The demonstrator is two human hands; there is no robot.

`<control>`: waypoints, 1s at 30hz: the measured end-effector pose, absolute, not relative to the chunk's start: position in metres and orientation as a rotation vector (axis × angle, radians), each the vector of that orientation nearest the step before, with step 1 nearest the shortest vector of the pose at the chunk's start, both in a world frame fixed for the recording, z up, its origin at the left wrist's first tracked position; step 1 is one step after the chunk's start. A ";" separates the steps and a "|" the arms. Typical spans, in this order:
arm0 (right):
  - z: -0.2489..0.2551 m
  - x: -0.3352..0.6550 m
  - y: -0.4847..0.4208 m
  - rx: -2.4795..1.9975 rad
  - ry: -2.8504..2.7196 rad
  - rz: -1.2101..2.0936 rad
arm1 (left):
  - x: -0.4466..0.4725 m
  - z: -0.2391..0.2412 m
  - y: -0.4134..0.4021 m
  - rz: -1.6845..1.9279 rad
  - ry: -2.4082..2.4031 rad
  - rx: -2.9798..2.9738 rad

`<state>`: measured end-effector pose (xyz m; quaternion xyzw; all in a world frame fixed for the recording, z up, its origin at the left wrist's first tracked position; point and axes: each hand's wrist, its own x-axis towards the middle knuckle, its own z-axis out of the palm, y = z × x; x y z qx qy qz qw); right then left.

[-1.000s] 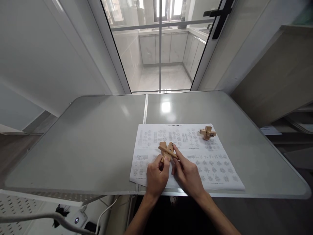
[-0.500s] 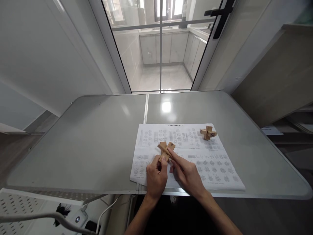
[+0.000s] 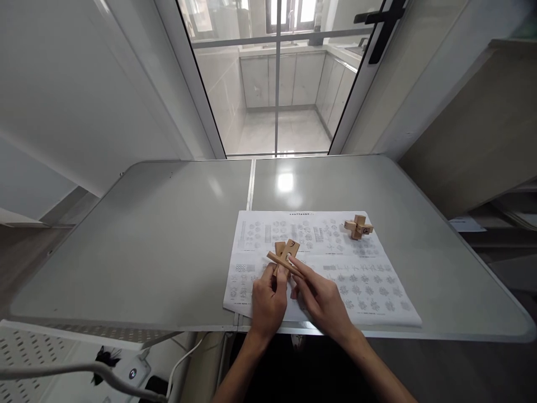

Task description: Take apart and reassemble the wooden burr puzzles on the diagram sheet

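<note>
Several flat wooden puzzle pieces [image 3: 292,248] are crossed over each other between my hands, above a printed sheet. The upper piece carries a dark mark and a hole. My left hand [image 3: 269,299] pinches the near end of these pieces between thumb and fingers. My right hand [image 3: 322,296] grips the right end of a narrow wooden stick [image 3: 277,258] that lies slantwise across the others. Where the pieces meet under my fingertips is hidden. An assembled wooden cross-shaped puzzle [image 3: 358,227] marked with a letter stands at the sheet's upper right.
The white instruction sheet [image 3: 377,291] with rows of small diagrams lies on a grey folding table [image 3: 168,240], across its centre seam. A glass door [image 3: 260,84] rises beyond the far edge. Below left are a cable [image 3: 84,370] and a perforated white surface [image 3: 29,358].
The narrow stick has turned and shifted toward me, lying lower across the other pieces. The marked piece now shows its hole. Both hands stay nearly in place.
</note>
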<state>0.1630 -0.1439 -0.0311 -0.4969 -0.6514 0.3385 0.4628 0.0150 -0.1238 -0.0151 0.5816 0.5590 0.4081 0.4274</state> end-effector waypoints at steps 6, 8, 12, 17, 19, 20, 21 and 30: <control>-0.032 0.162 -0.147 -1.235 -1.555 0.869 | 0.012 -0.016 -0.126 1.010 1.319 1.369; -0.033 0.161 -0.148 -1.239 -1.523 0.845 | 0.011 -0.016 -0.126 1.028 1.291 1.342; -0.032 0.161 -0.147 -1.262 -1.530 0.798 | 0.010 -0.015 -0.125 1.080 1.288 1.300; -0.031 0.162 -0.144 -1.256 -1.604 0.763 | 0.010 -0.013 -0.125 1.094 1.308 1.338; -0.031 0.162 -0.144 -1.233 -1.615 0.755 | 0.010 -0.013 -0.125 1.091 1.313 1.353; -0.031 0.162 -0.145 -1.224 -1.622 0.749 | 0.010 -0.013 -0.125 1.090 1.318 1.355; -0.030 0.162 -0.145 -1.217 -1.628 0.742 | 0.010 -0.013 -0.125 1.090 1.324 1.355; -0.034 0.164 -0.147 -1.212 -1.726 0.665 | 0.008 -0.014 -0.125 1.071 1.354 1.335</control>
